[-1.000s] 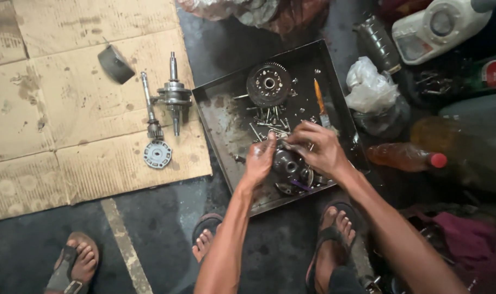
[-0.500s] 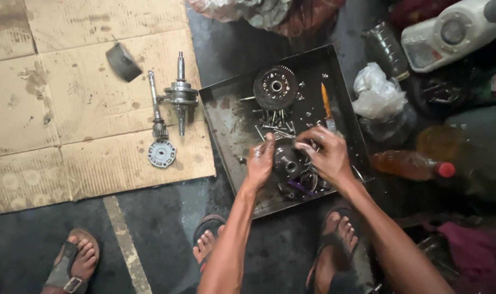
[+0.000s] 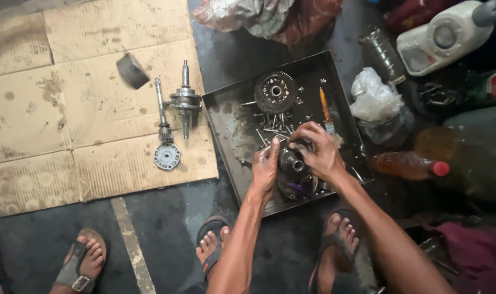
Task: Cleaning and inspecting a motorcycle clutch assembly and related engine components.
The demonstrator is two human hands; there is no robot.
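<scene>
A dark metal tray [image 3: 234, 128] lies on the floor with greasy engine parts in it. Both my hands work on a dark round metal part [image 3: 292, 163] near the tray's front. My left hand [image 3: 265, 167] grips its left side. My right hand [image 3: 318, 149] presses on its top and right side, fingers curled. Behind the hands lie several loose bolts [image 3: 272, 126], a round toothed clutch part [image 3: 275, 91] and an orange-handled brush [image 3: 325, 110].
Cardboard [image 3: 68, 109] left of the tray carries a crankshaft [image 3: 185, 99], a geared shaft [image 3: 162, 117], a small round gear [image 3: 167, 156] and a dark cup-like piece [image 3: 132, 70]. Bottles [image 3: 408, 164], a white bag [image 3: 374, 93] and a white jug [image 3: 444, 35] crowd the right. Another person's sandalled foot [image 3: 82, 261] stands bottom left.
My hands stay on the round part; the right hand's fingers have shifted slightly on its top. The view has drifted a little as my head moved.
</scene>
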